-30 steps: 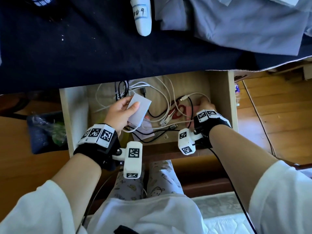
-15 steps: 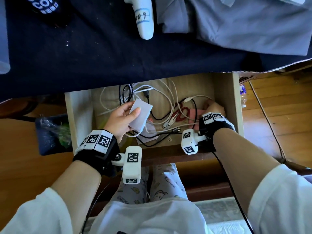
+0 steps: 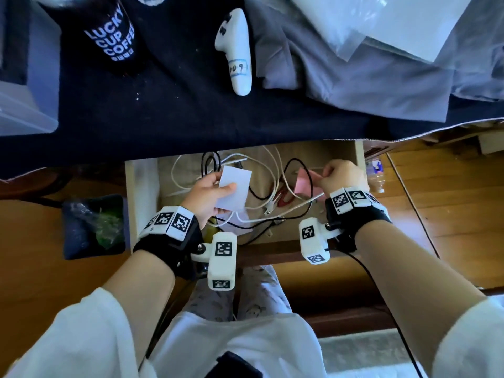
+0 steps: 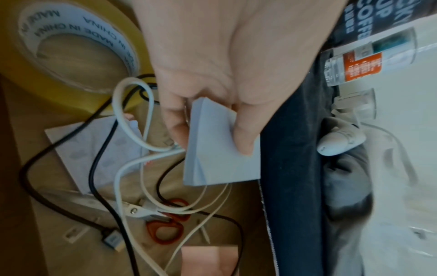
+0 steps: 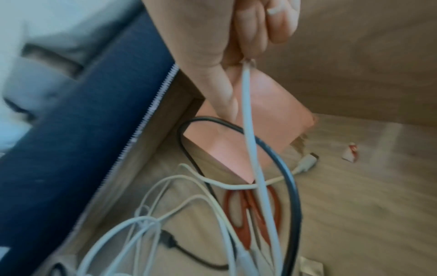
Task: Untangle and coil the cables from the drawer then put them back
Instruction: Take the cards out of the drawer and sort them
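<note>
Head view, two hands: left hand (image 3: 210, 193) holding one white pad (image 3: 234, 190), right hand (image 3: 339, 174) one pink pad (image 3: 305, 184)

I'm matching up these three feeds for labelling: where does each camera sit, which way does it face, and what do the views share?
Head: worn on the head, looking down into the open drawer; both forearms, wrist rigs and knees show.
Left wrist: looks along the left hand, which holds a white pad over the cables.
Right wrist: looks along the right hand, which pinches a white cable beside a pink pad.
Shared: all three show the red-handled scissors.
</note>
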The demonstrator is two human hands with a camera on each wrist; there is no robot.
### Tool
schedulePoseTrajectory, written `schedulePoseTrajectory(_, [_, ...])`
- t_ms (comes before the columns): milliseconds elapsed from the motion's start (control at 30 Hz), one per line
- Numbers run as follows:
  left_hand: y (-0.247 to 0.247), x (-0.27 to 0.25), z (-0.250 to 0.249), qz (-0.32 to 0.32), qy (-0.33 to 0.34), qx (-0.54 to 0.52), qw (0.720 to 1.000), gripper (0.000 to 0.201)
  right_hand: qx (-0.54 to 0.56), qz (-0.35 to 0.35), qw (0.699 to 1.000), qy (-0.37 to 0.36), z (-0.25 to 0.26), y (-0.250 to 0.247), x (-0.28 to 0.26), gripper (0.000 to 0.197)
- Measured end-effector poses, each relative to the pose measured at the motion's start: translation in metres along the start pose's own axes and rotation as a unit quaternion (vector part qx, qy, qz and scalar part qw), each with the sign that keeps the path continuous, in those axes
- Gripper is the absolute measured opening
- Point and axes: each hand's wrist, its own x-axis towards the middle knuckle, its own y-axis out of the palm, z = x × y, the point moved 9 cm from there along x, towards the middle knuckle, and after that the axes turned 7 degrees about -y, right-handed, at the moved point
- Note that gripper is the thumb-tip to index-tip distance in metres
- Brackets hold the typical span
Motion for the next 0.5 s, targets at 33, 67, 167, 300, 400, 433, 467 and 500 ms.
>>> schedulePoseTrajectory(33, [0.003,-0.003,-0.003,0.001,0.002,-0.006,1.000,0.023,0.010,-0.005,1.000,-0.009,0.004,-0.005,-0.003,0.026])
schedulePoseTrajectory(67, [0.004,-0.003,-0.005,0.001,0.004,-0.010,1.000,0.023,0.024,-0.008,1.000,-0.015,0.006,-0.007,-0.004,0.025])
schedulePoseTrajectory(167, [0.009,-0.008,-0.011,0.007,0.005,-0.031,0.999,0.022,0.051,-0.013,0.998,-0.018,0.004,-0.015,-0.007,0.023])
schedulePoseTrajectory(300, [0.016,-0.011,-0.010,0.040,-0.009,-0.041,0.998,0.034,0.067,-0.026,0.997,0.002,-0.004,-0.022,-0.013,0.017])
schedulePoseTrajectory(400, [0.016,-0.013,-0.009,0.041,-0.005,-0.035,0.999,0.037,0.063,-0.049,0.997,0.016,-0.012,-0.028,-0.018,0.028])
schedulePoseTrajectory(433, [0.016,-0.014,-0.009,0.043,-0.002,-0.032,0.999,0.037,0.072,-0.058,0.995,0.026,-0.015,-0.030,-0.019,0.033])
schedulePoseTrajectory(467, [0.017,-0.016,-0.010,0.046,0.002,-0.027,0.999,0.035,0.094,-0.072,0.993,0.028,-0.016,-0.031,-0.020,0.037])
schedulePoseTrajectory(500, [0.016,-0.017,-0.010,0.049,0.008,-0.022,0.999,0.033,0.128,-0.086,0.988,0.019,-0.015,-0.033,-0.022,0.039])
